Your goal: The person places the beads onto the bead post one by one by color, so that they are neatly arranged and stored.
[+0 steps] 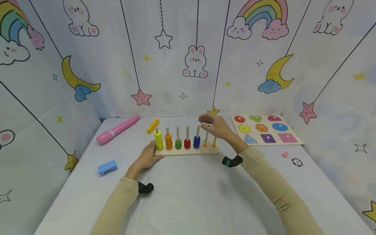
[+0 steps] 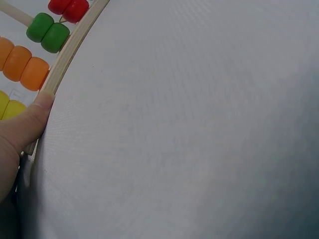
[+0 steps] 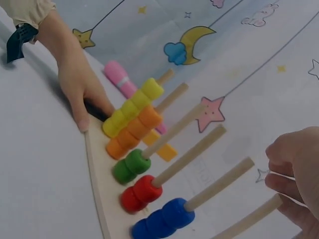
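A wooden bead stacker (image 1: 188, 152) lies across the table with a row of upright pegs. From the left its pegs carry yellow beads (image 1: 159, 140), orange beads (image 1: 168, 142), two green beads (image 1: 178, 144), red beads (image 1: 187, 144) and blue beads (image 1: 196, 142). The two rightmost pegs show only thin orange pieces at their feet. My left hand (image 1: 148, 156) grips the left end of the base, thumb along the front edge. Above the right pegs hovers my right hand (image 1: 216, 126), fingers loosely bent and apart from the thumb, with nothing seen between them. In the right wrist view its fingertips come close to a bare peg (image 3: 249, 217).
Behind the stacker's left end lies a yellow block (image 1: 153, 126), with a pink cylinder (image 1: 118, 130) farther left. A blue arch block (image 1: 107, 168) sits front left. At right are a shape puzzle board (image 1: 297, 142), a small pink piece (image 1: 285, 154) and a chip (image 1: 297, 162).
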Tool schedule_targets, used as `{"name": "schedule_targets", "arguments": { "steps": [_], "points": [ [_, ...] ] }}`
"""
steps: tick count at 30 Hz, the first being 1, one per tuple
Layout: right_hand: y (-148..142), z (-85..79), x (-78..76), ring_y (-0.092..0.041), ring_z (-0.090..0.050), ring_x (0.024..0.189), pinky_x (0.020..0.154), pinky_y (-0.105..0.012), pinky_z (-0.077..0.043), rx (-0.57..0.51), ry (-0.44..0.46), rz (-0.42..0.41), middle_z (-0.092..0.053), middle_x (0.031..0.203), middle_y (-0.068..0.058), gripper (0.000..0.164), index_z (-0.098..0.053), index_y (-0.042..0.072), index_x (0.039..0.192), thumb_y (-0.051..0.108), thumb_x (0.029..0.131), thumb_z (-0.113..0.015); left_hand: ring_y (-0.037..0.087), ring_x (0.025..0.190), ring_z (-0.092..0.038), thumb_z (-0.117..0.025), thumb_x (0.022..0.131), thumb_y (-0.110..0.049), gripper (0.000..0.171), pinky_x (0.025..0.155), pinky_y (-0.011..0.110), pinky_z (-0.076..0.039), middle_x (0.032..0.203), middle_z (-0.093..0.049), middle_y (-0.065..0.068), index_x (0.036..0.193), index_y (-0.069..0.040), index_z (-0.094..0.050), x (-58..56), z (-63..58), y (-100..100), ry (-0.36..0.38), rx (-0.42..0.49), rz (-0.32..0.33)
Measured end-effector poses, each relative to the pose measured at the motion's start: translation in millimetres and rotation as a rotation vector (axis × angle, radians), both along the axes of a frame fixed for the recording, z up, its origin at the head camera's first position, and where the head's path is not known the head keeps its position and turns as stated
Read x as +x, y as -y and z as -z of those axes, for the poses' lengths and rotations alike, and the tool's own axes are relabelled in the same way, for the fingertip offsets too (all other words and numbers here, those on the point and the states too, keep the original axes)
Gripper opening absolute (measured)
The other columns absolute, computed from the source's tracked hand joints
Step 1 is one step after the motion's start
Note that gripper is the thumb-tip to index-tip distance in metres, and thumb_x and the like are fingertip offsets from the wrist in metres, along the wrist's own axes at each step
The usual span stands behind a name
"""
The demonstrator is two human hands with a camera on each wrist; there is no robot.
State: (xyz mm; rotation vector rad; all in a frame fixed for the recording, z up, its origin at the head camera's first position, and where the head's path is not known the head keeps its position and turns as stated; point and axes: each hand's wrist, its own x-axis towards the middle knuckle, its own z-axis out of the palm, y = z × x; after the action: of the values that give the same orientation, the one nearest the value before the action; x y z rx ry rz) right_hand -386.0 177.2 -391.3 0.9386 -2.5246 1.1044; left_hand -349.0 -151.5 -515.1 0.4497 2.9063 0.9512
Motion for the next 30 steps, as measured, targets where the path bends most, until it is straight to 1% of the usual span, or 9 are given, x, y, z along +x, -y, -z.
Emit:
{"name": "schedule_targets", "arguments": {
  "steps": [5, 10, 14, 16, 18, 20, 23, 27, 30],
  "points": [
    [-16.0, 1.9, 0.5, -0.027, -0.06, 0.108, 0.096, -0.037, -0.048, -0.103, 0.024, 0.027, -0.064, 0.115, -0.013, 0.029, -0.06, 0.0, 0.118, 0.006, 0.089, -0.063, 0.038, 0.141, -0.011, -0.064, 0.091, -0.033, 0.082, 0.115, 0.05, -0.008, 0.152, -0.018, 0.024, 0.148, 0.002, -0.017, -0.2, 2.4, 1.3, 0.008, 0.001, -0.003],
    [-35.6, 0.2, 2.6, -0.031, -0.058, 0.11, 0.098, -0.042, -0.046, -0.2, 0.058, 0.037, -0.061, 0.117, -0.017, 0.031, -0.058, -0.002, 0.12, 0.005, 0.09, -0.063, 0.039, 0.14, -0.012, -0.064, 0.091, -0.033, 0.081, 0.115, 0.05, -0.008, 0.152, -0.019, 0.025, 0.148, 0.003, -0.018, -1.3, 2.9, 2.7, -0.013, 0.0, 0.003],
    [-49.3, -10.8, 19.5, -0.038, -0.056, 0.11, 0.096, -0.041, -0.047, -0.228, 0.063, 0.061, -0.059, 0.118, -0.025, 0.032, -0.054, -0.009, 0.121, -0.001, 0.09, -0.059, 0.04, 0.14, -0.012, -0.064, 0.091, -0.033, 0.081, 0.115, 0.051, -0.008, 0.151, -0.019, 0.026, 0.148, 0.003, -0.018, -2.1, 2.9, 2.5, -0.026, 0.005, 0.012],
    [-56.8, -15.0, 30.7, -0.042, -0.054, 0.111, 0.096, -0.038, -0.048, -0.226, 0.074, 0.082, -0.057, 0.118, -0.028, 0.032, -0.053, -0.012, 0.12, -0.003, 0.09, -0.058, 0.04, 0.14, -0.012, -0.064, 0.091, -0.033, 0.082, 0.115, 0.051, -0.008, 0.151, -0.019, 0.025, 0.148, 0.003, -0.018, -2.2, 2.7, 2.3, -0.024, 0.007, 0.016],
    [-66.4, -15.8, 40.6, -0.044, -0.053, 0.112, 0.095, -0.03, -0.048, -0.224, 0.098, 0.099, -0.056, 0.119, -0.029, 0.032, -0.052, -0.012, 0.121, -0.003, 0.091, -0.057, 0.04, 0.14, -0.012, -0.064, 0.091, -0.033, 0.082, 0.115, 0.051, -0.008, 0.151, -0.019, 0.026, 0.148, 0.003, -0.017, -2.7, 2.6, 2.4, -0.023, 0.005, 0.02],
    [-77.9, -12.5, 48.7, -0.044, -0.053, 0.111, 0.093, -0.022, -0.048, -0.215, 0.126, 0.105, -0.057, 0.119, -0.028, 0.032, -0.052, -0.011, 0.121, -0.001, 0.092, -0.058, 0.04, 0.14, -0.012, -0.064, 0.091, -0.033, 0.082, 0.115, 0.051, -0.007, 0.151, -0.019, 0.026, 0.148, 0.003, -0.017, -2.6, 2.1, 2.5, -0.018, 0.006, 0.022],
    [-96.7, -4.5, 60.8, -0.044, -0.054, 0.11, 0.088, -0.014, -0.047, -0.193, 0.172, 0.109, -0.057, 0.118, -0.029, 0.032, -0.051, -0.011, 0.122, 0.0, 0.092, -0.057, 0.039, 0.14, -0.012, -0.063, 0.091, -0.034, 0.082, 0.115, 0.05, -0.007, 0.151, -0.018, 0.026, 0.148, 0.003, -0.017, -2.8, 1.7, 2.8, -0.017, 0.004, 0.021],
    [-125.0, 13.2, 77.3, -0.04, -0.057, 0.107, 0.084, -0.013, -0.049, -0.146, 0.217, 0.105, -0.059, 0.115, -0.028, 0.03, -0.053, -0.01, 0.12, 0.0, 0.092, -0.057, 0.039, 0.14, -0.013, -0.063, 0.091, -0.034, 0.081, 0.115, 0.05, -0.008, 0.151, -0.019, 0.026, 0.148, 0.003, -0.018, -3.5, 1.4, 3.1, -0.025, 0.005, 0.025],
    [-149.6, 34.2, 88.6, -0.029, -0.061, 0.105, 0.084, -0.013, -0.049, -0.105, 0.248, 0.086, -0.062, 0.113, -0.023, 0.028, -0.057, -0.006, 0.119, 0.004, 0.093, -0.058, 0.039, 0.14, -0.012, -0.063, 0.091, -0.034, 0.081, 0.115, 0.051, -0.007, 0.151, -0.02, 0.026, 0.148, 0.003, -0.018, -3.4, 1.5, 3.5, -0.022, 0.005, 0.025]
  ]
}}
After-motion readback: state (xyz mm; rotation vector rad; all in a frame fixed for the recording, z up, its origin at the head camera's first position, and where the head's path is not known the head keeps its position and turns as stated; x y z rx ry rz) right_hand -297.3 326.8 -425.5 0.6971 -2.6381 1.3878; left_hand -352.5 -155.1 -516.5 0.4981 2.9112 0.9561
